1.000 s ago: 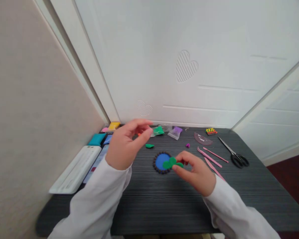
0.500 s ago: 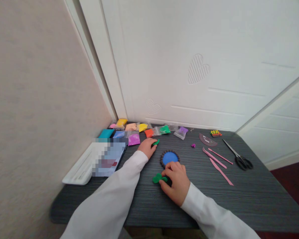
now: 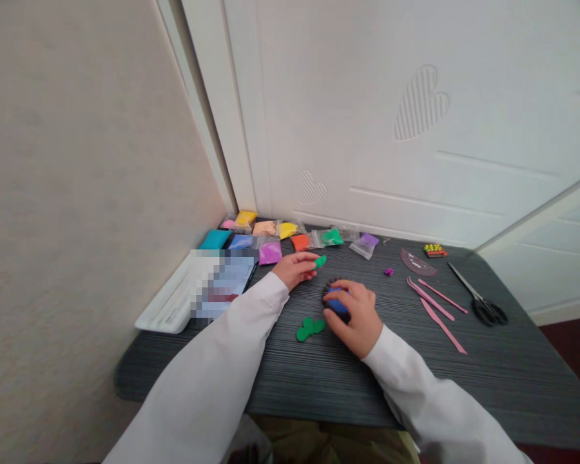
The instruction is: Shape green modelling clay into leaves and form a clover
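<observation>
My left hand (image 3: 296, 269) pinches a small green clay piece (image 3: 320, 262), which sticks out past the fingertips to the right. My right hand (image 3: 357, 314) reaches over a blue clay disc (image 3: 338, 305) with a beaded dark brown rim, thumb at the near side and fingers across the far side. Much of the disc is hidden beneath that hand. On the table in front of it lies a green clay clover shape (image 3: 309, 328) made of several rounded lobes, with neither hand on it.
Bags of coloured clay, including a magenta bag (image 3: 270, 252), line the back. A white tray (image 3: 162, 309) and a partly blurred tablet (image 3: 232, 283) lie left. On the right are a purple clay bit (image 3: 389, 272), pink tools (image 3: 442, 325), a clear protractor (image 3: 417, 263) and scissors (image 3: 483, 306).
My right hand has let go of the green clover shape and moved onto the blue disc. My left hand has lifted its green piece and turned it. The view has shifted slightly.
</observation>
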Tool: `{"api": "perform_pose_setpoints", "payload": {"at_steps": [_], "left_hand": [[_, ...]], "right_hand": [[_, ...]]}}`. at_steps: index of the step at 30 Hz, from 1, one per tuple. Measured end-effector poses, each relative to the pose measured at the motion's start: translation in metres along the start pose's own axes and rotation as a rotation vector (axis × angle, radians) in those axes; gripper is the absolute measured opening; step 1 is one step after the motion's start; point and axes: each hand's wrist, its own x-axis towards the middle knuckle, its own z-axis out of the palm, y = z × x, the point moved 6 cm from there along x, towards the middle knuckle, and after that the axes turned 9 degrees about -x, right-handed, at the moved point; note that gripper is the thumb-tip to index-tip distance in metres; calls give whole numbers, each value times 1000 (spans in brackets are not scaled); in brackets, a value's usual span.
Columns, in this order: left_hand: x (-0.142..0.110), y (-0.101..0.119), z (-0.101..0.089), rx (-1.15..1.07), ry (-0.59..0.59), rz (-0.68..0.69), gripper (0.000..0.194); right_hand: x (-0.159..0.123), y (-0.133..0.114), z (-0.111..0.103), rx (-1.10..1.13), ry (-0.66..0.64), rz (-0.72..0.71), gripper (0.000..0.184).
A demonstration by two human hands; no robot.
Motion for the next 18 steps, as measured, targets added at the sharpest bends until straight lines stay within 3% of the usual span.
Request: {"api": "perform_pose_setpoints", "payload": {"at_steps": [6,11,18], "left_hand": [[-12,-6,21,-106,-122,-108,28],[-14,-10,26,-120,-166,-131,27],[-17,-17,34,-90,-193,-164,24]], "right_hand": [[26,21,-17,-33,208,19,37],[23,20,-9,-36,190,-64,21],[16,18,-7,14,152,-106,20]]}}
